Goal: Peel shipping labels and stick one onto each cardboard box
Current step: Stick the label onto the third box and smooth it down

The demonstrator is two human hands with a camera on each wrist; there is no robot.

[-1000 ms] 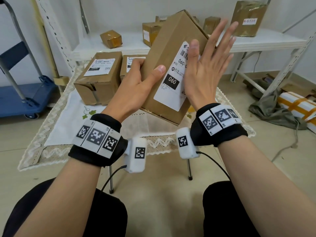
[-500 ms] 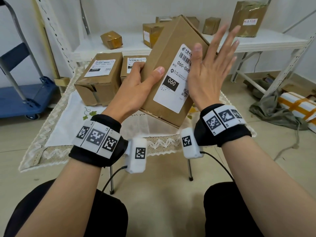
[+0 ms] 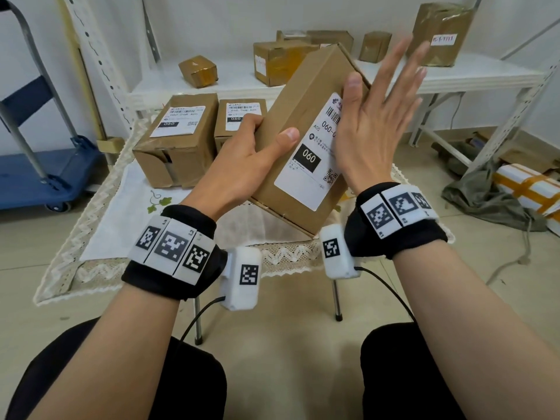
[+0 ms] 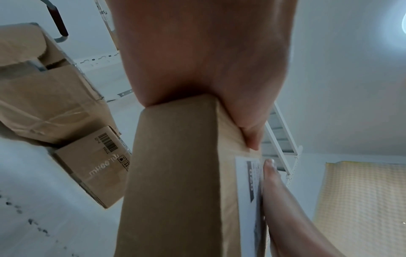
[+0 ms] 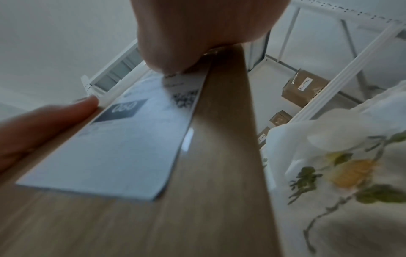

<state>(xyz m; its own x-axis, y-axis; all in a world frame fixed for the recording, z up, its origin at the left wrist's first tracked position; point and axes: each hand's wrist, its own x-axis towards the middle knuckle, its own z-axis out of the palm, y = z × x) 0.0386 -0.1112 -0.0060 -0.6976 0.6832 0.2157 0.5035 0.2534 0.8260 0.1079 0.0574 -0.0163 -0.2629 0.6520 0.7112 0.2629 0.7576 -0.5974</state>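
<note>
Brown cardboard box [image 3: 298, 137], oblong and tilted, sits raised above the white lace-edged tablecloth [image 3: 100, 213], gripped along its near edge by the left hand [image 3: 245, 165], thumb on top. Its white shipping label [image 3: 312, 165], marked 060, lies flat on the upper face. The right hand [image 3: 375, 128] presses the label's far side with straight, spread fingers. Behind the held box, 2 labelled cardboard boxes [image 3: 178, 137] rest on the cloth. Farther back, several taped parcels [image 3: 198, 71] stand on a white metal shelf [image 3: 472, 77].
</note>
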